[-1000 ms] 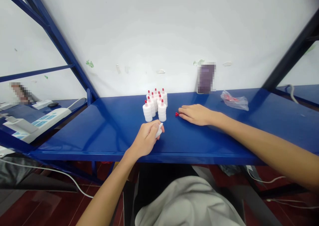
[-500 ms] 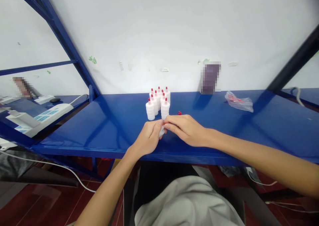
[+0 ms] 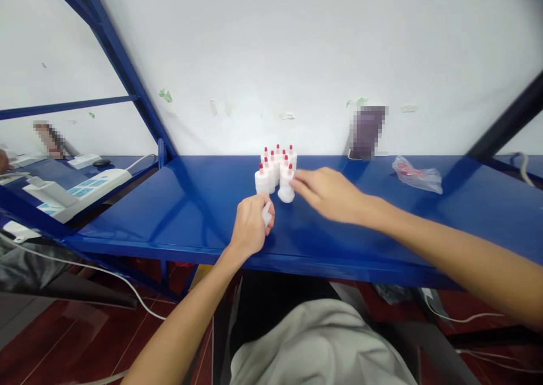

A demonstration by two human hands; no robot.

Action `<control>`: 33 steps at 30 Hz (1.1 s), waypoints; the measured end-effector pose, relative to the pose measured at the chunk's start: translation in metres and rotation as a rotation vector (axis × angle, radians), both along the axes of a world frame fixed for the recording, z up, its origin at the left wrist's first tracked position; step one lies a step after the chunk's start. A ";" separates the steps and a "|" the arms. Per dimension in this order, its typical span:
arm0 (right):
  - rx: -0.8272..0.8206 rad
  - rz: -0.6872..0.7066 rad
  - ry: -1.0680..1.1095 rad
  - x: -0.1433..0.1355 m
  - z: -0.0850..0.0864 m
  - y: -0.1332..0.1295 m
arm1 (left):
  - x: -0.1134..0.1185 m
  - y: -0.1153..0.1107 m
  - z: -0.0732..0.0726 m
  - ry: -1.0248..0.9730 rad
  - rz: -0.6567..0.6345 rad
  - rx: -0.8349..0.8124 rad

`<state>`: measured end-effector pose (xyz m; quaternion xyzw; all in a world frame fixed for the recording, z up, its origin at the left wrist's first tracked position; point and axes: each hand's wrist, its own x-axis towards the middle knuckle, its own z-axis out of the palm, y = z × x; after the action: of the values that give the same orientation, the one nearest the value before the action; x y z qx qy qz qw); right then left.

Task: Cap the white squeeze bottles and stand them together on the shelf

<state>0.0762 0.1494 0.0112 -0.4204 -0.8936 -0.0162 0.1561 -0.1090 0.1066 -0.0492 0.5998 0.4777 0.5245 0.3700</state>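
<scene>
My left hand [image 3: 250,224] is closed around a white bottle [image 3: 267,214], mostly hidden by the fingers, above the table's front part. Fingers pinched together, my right hand [image 3: 326,193] is just right of the front right bottle of the group; whether anything is between its fingertips is hidden. Several white bottles with red tips [image 3: 262,180] stand upright close together in front of my hands. The red pieces seen earlier right of the bottles are hidden behind my right hand.
The blue table [image 3: 203,204] reaches back to a white wall. A clear plastic bag with red pieces [image 3: 418,176] lies at the right, and a blurred dark object [image 3: 367,132] leans on the wall. White power strips [image 3: 91,190] are on the left beyond a blue frame [image 3: 123,57].
My hands have parted. The right one has lifted away toward the standing bottles, and the left has turned slightly with the bottle still in it. The view has shifted a little.
</scene>
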 end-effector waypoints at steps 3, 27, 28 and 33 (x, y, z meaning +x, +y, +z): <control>0.027 0.000 -0.251 -0.020 -0.015 -0.001 | 0.001 -0.002 0.001 -0.064 0.054 0.053; 0.023 0.325 -0.006 -0.033 -0.027 -0.014 | 0.002 0.000 -0.006 0.059 -0.044 0.088; 0.020 0.332 -0.009 -0.034 -0.030 -0.014 | 0.002 -0.001 -0.006 0.055 -0.046 0.086; -0.011 0.284 -0.003 -0.039 -0.039 -0.017 | 0.003 -0.002 -0.007 0.056 -0.057 0.092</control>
<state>0.0370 0.1329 -0.0276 -0.2908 -0.9444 0.0104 0.1532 -0.1056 0.1048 -0.0559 0.6438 0.4461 0.5182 0.3433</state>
